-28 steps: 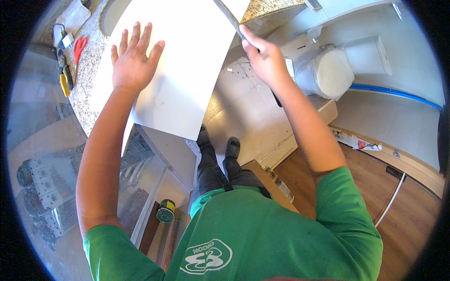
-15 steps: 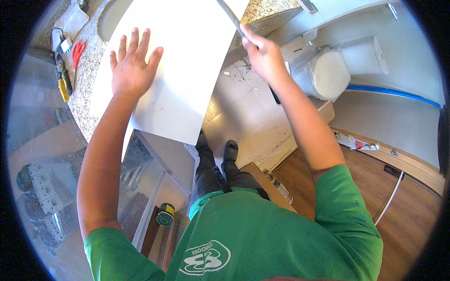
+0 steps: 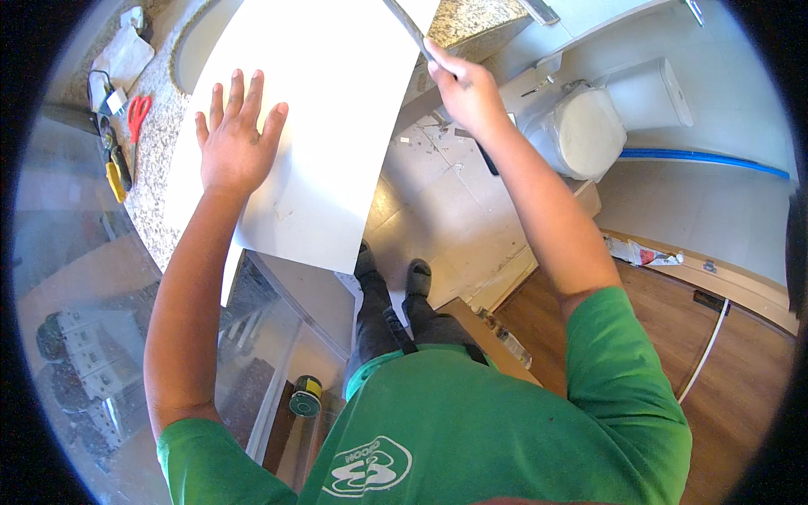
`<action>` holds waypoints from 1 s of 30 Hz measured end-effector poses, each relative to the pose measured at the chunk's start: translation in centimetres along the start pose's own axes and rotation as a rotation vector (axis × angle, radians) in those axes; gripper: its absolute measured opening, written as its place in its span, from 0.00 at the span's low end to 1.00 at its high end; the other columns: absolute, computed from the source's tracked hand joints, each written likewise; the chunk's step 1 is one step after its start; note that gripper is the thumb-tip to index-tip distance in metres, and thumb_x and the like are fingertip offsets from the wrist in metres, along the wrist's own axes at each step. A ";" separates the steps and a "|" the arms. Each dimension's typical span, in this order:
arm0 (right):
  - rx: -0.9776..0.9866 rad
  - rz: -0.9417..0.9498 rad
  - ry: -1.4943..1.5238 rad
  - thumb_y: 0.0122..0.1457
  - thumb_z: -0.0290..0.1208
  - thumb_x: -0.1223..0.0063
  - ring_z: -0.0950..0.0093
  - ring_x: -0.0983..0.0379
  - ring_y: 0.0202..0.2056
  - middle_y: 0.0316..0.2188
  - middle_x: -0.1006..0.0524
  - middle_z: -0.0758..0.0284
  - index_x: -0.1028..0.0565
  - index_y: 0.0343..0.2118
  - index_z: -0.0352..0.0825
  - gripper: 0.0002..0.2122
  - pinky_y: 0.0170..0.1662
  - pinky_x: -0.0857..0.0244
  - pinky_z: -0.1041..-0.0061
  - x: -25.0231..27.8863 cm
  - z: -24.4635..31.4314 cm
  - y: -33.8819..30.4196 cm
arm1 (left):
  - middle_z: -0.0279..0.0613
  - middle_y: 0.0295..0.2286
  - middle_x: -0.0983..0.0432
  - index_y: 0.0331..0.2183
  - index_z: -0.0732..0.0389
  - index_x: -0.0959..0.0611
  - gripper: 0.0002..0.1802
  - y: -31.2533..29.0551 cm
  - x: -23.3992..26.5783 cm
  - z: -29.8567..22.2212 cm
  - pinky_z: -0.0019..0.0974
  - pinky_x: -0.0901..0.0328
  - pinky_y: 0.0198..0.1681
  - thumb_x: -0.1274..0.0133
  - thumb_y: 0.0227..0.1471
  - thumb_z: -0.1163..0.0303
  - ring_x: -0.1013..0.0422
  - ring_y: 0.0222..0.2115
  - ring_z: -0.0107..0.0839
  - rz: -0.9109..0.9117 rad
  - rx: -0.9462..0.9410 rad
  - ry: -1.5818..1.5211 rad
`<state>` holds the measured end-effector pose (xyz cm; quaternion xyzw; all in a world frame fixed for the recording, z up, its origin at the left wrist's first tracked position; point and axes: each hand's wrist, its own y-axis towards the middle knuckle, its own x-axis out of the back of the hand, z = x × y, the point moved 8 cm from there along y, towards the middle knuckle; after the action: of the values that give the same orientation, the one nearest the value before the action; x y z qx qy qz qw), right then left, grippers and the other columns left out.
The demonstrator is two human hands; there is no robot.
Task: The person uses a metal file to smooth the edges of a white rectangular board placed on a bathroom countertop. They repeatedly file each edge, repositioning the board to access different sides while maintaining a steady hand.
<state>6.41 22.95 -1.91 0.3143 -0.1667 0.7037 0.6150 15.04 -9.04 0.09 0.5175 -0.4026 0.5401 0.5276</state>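
A large white board (image 3: 307, 181) lies over the speckled stone counter, its near end jutting past the counter's front. My left hand (image 3: 239, 139) rests flat on it, fingers spread. At the board's right edge, my right hand (image 3: 468, 93) is closed around the end of a long, thin, dark grey tool (image 3: 409, 25). That tool looks like a flat bar or file and runs along the edge toward the top of the picture, where its far end is cut off. Below my right wrist a black object (image 3: 487, 158) shows partly; I cannot make out its kind.
Red-handled scissors (image 3: 138, 116) and yellow-and-black hand tools (image 3: 116, 172) lie on the granite counter (image 3: 156, 181), left. A toilet (image 3: 591, 135) stands right, near a blue pipe (image 3: 703, 156). Debris (image 3: 433, 130) dots the tiles. A round can (image 3: 305, 396) sits low left.
The whole view has turned slightly, so the counter and board sit lower in the picture. My left hand stays flat on the board; my right hand keeps its grip at the edge.
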 end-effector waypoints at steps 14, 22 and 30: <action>-0.223 0.090 0.128 0.68 0.34 0.47 0.71 0.17 0.44 0.48 0.18 0.55 0.27 0.63 0.52 0.20 0.48 0.27 0.73 0.9 0.1 -5.1 | 0.39 0.72 0.54 0.71 0.44 0.43 0.39 0.1 0.2 -0.3 0.59 0.69 0.73 0.68 0.66 0.36 0.63 0.73 0.46 0.048 -0.026 -0.069; -0.203 -0.051 0.371 0.70 0.35 0.49 0.71 0.25 0.57 0.58 0.24 0.56 0.29 0.64 0.40 0.20 0.59 0.35 0.73 3.6 -2.8 -9.6 | 0.37 0.72 0.56 0.71 0.43 0.45 0.40 2.4 0.1 -1.4 0.60 0.69 0.73 0.68 0.66 0.36 0.63 0.73 0.46 0.067 -0.235 -0.136; -0.849 0.136 0.268 0.71 0.31 0.50 0.71 0.29 0.59 0.60 0.25 0.57 0.31 0.64 0.34 0.21 0.62 0.39 0.73 4.9 -9.3 -40.9 | 0.34 0.73 0.59 0.72 0.42 0.49 0.42 16.7 -0.6 -15.1 0.62 0.68 0.72 0.76 0.65 0.31 0.63 0.73 0.43 0.010 -0.351 -0.198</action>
<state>43.63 40.13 -11.95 -0.0713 -0.3796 0.6462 0.6582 -3.54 3.73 -0.77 0.4663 -0.5430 0.4105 0.5650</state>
